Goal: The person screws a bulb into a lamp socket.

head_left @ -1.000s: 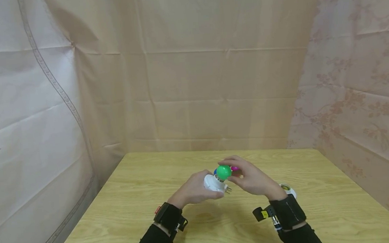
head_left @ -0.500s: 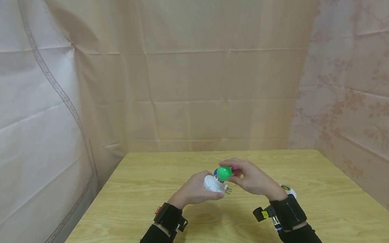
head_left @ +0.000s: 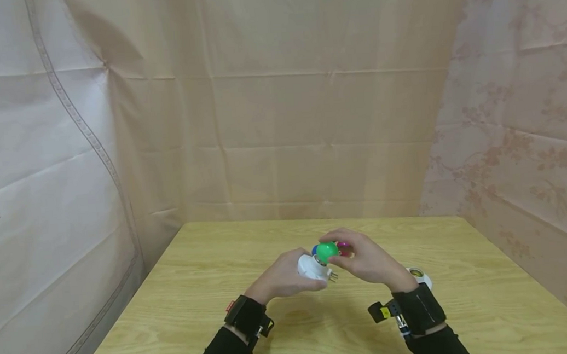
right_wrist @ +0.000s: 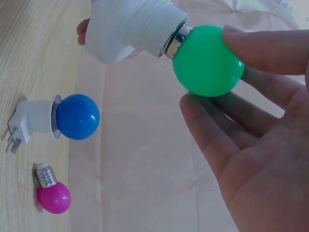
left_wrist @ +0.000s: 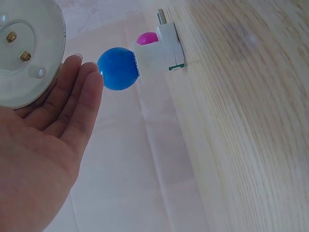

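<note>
My left hand (head_left: 290,275) grips a white lamp holder (right_wrist: 145,29), its round base (left_wrist: 29,58) resting against the fingers in the left wrist view. With thumb and fingers, my right hand (head_left: 365,256) pinches a green light bulb (right_wrist: 207,60). The bulb's metal screw end sits at the holder's mouth, partly inside; how deep it goes is hidden. Below the hands, a blue bulb (right_wrist: 78,117) is seated in a white plug-in socket (right_wrist: 38,116) with metal prongs. Beside that lies a loose pink bulb (right_wrist: 54,197) with a bare screw base.
Another white lamp holder (head_left: 419,277) stands on the wooden table (head_left: 210,259), partly covered by the right wrist. Hanging cloth (head_left: 284,116) encloses the table at the back and both sides.
The right thumb has shifted slightly across the green bulb, and the bulb has moved very little. The left hand and the lamp holder look almost still.
</note>
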Demonstrator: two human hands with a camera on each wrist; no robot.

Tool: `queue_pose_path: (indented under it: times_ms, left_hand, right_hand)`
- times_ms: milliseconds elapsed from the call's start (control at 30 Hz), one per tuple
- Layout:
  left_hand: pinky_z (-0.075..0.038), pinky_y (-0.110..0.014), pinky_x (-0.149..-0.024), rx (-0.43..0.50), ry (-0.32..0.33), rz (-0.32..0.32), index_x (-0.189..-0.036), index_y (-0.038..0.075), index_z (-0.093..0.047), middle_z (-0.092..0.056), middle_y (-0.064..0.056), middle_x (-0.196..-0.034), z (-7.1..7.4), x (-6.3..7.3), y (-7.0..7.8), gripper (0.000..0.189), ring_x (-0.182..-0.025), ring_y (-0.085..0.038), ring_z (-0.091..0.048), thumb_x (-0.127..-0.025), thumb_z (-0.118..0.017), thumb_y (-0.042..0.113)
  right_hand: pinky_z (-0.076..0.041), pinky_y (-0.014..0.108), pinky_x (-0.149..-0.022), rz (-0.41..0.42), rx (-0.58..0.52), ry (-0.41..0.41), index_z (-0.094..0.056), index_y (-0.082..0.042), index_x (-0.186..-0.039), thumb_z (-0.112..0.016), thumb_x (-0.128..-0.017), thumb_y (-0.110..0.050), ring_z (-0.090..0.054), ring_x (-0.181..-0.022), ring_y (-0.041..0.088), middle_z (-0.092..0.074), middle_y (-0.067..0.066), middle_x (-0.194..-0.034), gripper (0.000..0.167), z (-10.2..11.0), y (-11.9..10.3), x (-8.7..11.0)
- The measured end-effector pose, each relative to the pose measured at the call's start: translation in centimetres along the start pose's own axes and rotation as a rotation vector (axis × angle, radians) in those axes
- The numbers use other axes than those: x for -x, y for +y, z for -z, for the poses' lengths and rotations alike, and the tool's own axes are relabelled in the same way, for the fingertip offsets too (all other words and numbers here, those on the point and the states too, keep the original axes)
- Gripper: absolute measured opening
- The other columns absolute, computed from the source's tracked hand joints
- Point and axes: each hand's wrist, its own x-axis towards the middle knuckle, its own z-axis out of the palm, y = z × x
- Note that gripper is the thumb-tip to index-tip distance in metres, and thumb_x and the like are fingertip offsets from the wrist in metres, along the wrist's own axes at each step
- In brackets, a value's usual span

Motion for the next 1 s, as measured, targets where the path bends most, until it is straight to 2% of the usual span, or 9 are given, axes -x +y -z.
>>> queue_pose_path:
  times_ms: [100,200,333,633,833,1000]
  left_hand:
    - [-0.053,-0.030,-0.066,0.007,-0.005,0.009,-0.122,0.010,-0.059,-0.063,0.006,-0.095,-0.01,0.05,0.00,0.059,-0.081,-0.011,-0.061,-0.080,-0.081,0.046]
    - [-0.053,-0.030,-0.066,0.010,-0.005,0.007,-0.122,0.010,-0.059,-0.063,0.006,-0.095,0.01,0.06,0.00,0.059,-0.081,-0.011,-0.061,-0.080,-0.081,0.045]
    - [-0.053,-0.030,-0.067,0.013,-0.006,0.003,-0.121,0.009,-0.059,-0.063,0.006,-0.096,0.06,0.10,0.05,0.058,-0.082,-0.011,-0.061,-0.081,-0.081,0.044]
    - [-0.053,-0.029,-0.066,0.012,-0.007,0.000,-0.121,0.010,-0.059,-0.063,0.006,-0.096,0.11,-0.02,-0.15,0.058,-0.082,-0.010,-0.061,-0.081,-0.082,0.044]
    - [-0.053,-0.029,-0.066,0.007,-0.003,-0.007,-0.120,0.010,-0.059,-0.063,0.006,-0.095,0.12,0.02,-0.10,0.058,-0.081,-0.010,-0.061,-0.080,-0.082,0.045]
    - [-0.052,-0.029,-0.065,0.003,0.001,-0.009,-0.119,0.011,-0.059,-0.064,0.006,-0.094,0.11,0.07,-0.12,0.057,-0.080,-0.010,-0.061,-0.080,-0.081,0.046]
  right_hand:
    - [-0.053,0.047,-0.095,0.007,0.025,-0.009,-0.064,-0.006,-0.133,-0.071,-0.093,-0.004,-0.060,-0.118,0.032,-0.058,0.013,-0.139,0.040,0.04,-0.03,0.06]
    - [-0.053,0.045,-0.096,0.020,0.036,-0.018,-0.062,-0.006,-0.135,-0.069,-0.093,0.000,-0.059,-0.121,0.033,-0.056,0.014,-0.141,0.043,0.07,-0.05,0.08]
    - [-0.053,0.044,-0.097,0.043,0.008,-0.026,-0.062,-0.007,-0.135,-0.069,-0.092,0.004,-0.059,-0.121,0.032,-0.058,0.013,-0.139,0.046,0.07,0.06,0.01]
    - [-0.052,0.051,-0.096,0.046,-0.026,-0.026,-0.066,-0.008,-0.128,-0.069,-0.092,0.004,-0.059,-0.120,0.033,-0.061,0.012,-0.134,0.038,0.09,0.15,-0.07]
    - [-0.055,0.041,-0.090,0.043,-0.003,-0.011,-0.065,-0.008,-0.129,-0.070,-0.094,-0.002,-0.062,-0.107,0.024,-0.063,0.009,-0.131,0.037,0.05,0.05,-0.07]
    - [-0.054,0.033,-0.089,0.016,0.014,0.015,-0.065,-0.009,-0.131,-0.071,-0.095,-0.008,-0.061,-0.105,0.020,-0.064,0.007,-0.129,0.037,-0.14,0.07,-0.08]
